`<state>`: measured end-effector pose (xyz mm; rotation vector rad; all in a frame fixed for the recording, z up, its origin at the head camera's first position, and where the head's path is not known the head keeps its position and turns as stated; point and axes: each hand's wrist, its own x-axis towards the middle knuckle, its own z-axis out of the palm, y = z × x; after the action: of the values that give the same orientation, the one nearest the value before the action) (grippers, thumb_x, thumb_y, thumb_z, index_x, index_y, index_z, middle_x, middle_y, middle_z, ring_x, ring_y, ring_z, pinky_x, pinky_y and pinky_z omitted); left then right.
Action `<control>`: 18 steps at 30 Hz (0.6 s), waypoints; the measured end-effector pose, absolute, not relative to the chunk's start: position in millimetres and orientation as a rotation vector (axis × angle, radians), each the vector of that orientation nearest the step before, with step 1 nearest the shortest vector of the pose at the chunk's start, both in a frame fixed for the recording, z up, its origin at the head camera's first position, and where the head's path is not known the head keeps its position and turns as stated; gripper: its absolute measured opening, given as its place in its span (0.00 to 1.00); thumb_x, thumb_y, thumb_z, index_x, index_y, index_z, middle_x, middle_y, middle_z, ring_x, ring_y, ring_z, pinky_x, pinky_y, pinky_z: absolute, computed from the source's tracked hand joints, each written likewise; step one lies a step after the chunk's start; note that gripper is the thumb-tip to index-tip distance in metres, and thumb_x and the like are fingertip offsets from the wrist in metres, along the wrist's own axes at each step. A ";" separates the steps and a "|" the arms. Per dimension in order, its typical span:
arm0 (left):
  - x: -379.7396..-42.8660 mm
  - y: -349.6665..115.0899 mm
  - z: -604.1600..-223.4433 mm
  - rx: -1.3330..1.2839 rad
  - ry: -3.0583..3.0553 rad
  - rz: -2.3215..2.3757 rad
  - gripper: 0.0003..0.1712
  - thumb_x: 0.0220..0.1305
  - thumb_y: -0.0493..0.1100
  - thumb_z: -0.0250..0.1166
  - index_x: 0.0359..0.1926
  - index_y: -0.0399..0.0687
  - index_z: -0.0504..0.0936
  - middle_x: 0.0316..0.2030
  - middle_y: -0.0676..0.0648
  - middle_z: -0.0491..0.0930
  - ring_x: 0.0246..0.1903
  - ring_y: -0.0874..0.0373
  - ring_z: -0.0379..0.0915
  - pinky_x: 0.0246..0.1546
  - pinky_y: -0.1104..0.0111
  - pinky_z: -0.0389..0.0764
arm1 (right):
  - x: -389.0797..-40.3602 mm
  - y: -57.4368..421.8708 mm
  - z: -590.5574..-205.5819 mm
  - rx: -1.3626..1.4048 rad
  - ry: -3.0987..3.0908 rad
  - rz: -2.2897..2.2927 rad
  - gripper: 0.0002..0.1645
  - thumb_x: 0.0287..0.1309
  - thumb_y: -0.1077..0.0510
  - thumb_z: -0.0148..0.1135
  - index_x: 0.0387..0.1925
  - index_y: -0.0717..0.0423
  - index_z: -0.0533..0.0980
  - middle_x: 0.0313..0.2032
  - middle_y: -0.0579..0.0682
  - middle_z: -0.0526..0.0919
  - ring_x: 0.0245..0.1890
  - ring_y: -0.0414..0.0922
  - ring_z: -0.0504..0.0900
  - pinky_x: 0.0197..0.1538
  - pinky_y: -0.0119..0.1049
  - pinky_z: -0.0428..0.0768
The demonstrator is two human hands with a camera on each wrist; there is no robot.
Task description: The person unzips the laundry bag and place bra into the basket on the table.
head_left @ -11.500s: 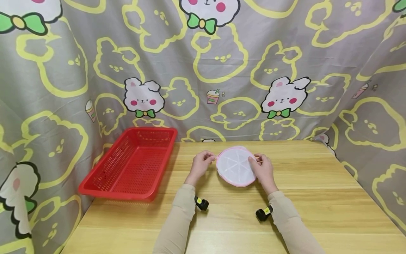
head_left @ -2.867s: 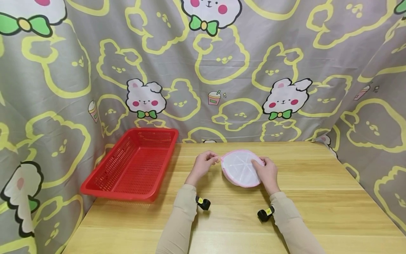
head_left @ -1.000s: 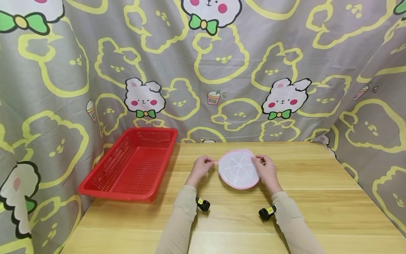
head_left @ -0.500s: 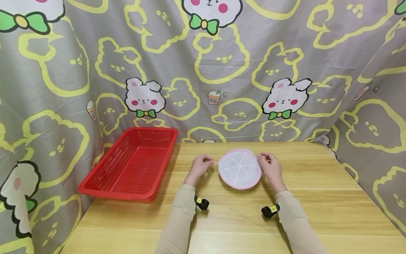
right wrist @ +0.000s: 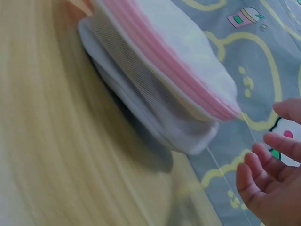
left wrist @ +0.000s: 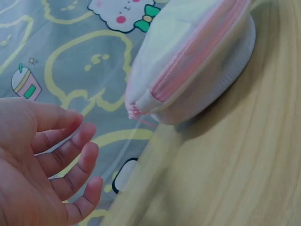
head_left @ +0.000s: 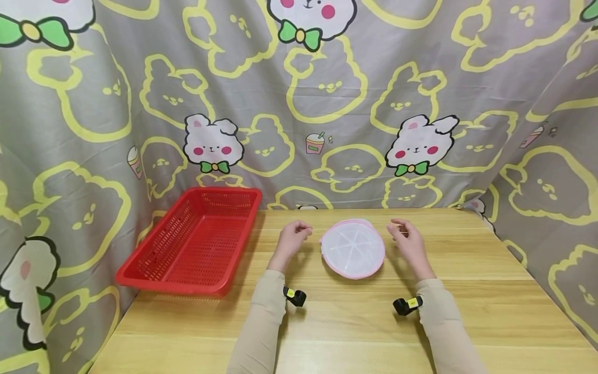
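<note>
A round white mesh laundry bag [head_left: 353, 249] with pink edging lies on the table, right of centre in the head view. In the left wrist view a pink zip [left wrist: 175, 66] runs along its side, with a pull and a thin cord at the near end. The mesh side wall [right wrist: 136, 70] shows in the right wrist view. My left hand [head_left: 290, 241] hovers just left of the bag, fingers loosely bent and holding nothing. On the bag's other side my right hand [head_left: 411, 244] is likewise off it, fingers relaxed.
A red plastic basket [head_left: 219, 288] with perforated walls stands at the table's left, with nothing visible in it. A patterned grey curtain [head_left: 345, 130] hangs behind the wooden table [head_left: 355, 332] and along both sides.
Both hands have let go of the bag and drawn apart, the left moving left and the right moving right. The bag stays in nearly the same place over the last half second.
</note>
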<state>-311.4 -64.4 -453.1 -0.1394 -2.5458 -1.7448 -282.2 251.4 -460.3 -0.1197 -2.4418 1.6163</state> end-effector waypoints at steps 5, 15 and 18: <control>-310.4 -63.0 -448.3 -0.161 -2.468 -1.776 0.09 0.66 0.42 0.63 0.41 0.41 0.83 0.38 0.44 0.83 0.38 0.57 0.76 0.40 0.69 0.77 | -281.9 265.3 -460.3 -0.047 -2.466 1.708 0.34 0.70 0.43 0.52 0.68 0.57 0.63 0.49 0.50 0.73 0.45 0.38 0.77 0.49 0.40 0.81; -307.6 -60.1 -434.5 -0.192 -2.375 -1.766 0.10 0.65 0.43 0.64 0.42 0.42 0.84 0.38 0.43 0.83 0.38 0.58 0.75 0.44 0.67 0.76 | -280.5 286.7 -466.0 0.080 -2.432 1.953 0.39 0.69 0.42 0.52 0.73 0.57 0.55 0.51 0.46 0.70 0.50 0.40 0.76 0.55 0.42 0.80; -306.7 -58.7 -431.6 -0.208 -2.376 -1.746 0.09 0.65 0.43 0.65 0.42 0.43 0.84 0.39 0.43 0.83 0.38 0.58 0.75 0.45 0.67 0.75 | -280.6 288.9 -468.6 0.131 -2.455 1.974 0.40 0.70 0.44 0.51 0.73 0.59 0.53 0.56 0.54 0.68 0.51 0.41 0.76 0.57 0.43 0.79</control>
<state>-306.7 -58.7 -431.6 -0.2075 -2.3756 -1.7462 -280.6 288.9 -468.6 0.1308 -2.4554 1.9735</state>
